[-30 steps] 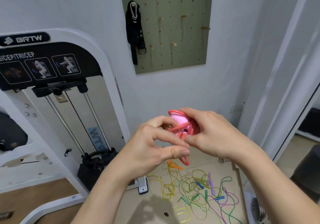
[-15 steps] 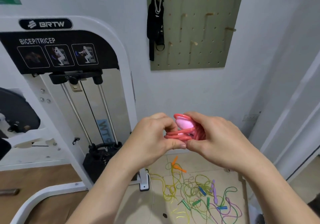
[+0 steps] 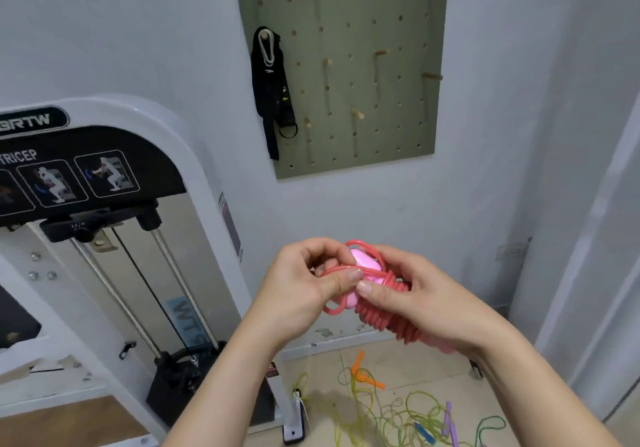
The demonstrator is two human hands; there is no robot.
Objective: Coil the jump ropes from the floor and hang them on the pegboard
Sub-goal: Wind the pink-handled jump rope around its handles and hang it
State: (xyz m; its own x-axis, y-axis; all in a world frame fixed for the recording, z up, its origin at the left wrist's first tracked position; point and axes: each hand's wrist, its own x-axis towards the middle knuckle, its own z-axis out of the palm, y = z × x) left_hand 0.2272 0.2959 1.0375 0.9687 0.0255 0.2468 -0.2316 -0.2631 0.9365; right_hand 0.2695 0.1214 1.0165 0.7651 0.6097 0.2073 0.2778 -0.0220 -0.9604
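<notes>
in front of the pegboard (image 3: 381, 76), just below its lower edge, we are holding the pink rope (image 3: 379, 320) in both hands. the right hand (image 3: 426, 304) is wrapping its grip round the wound bundle, thumb pressing across the turns, and we are judging that this is stopping the coil from springing open. the left hand (image 3: 301, 291) is pinching the free strand between thumb and forefinger, just beside the right thumb, so its grip is clamped on that strand. it is probably tucking the end round the pink handle (image 3: 363, 260) to lock the coil. the bundle is lying across the right palm, slanting down towards the wrist. the handle end is poking out between the two grips, and a small loop (image 3: 334, 306) is hanging under the left fingers. we are keeping it raised near the board because hanging it on a free peg (image 3: 381, 52) is looking like the next step. the other ropes (image 3: 391, 412) are lying tangled on the floor (image 3: 408, 363), well apart from the hands.
</notes>
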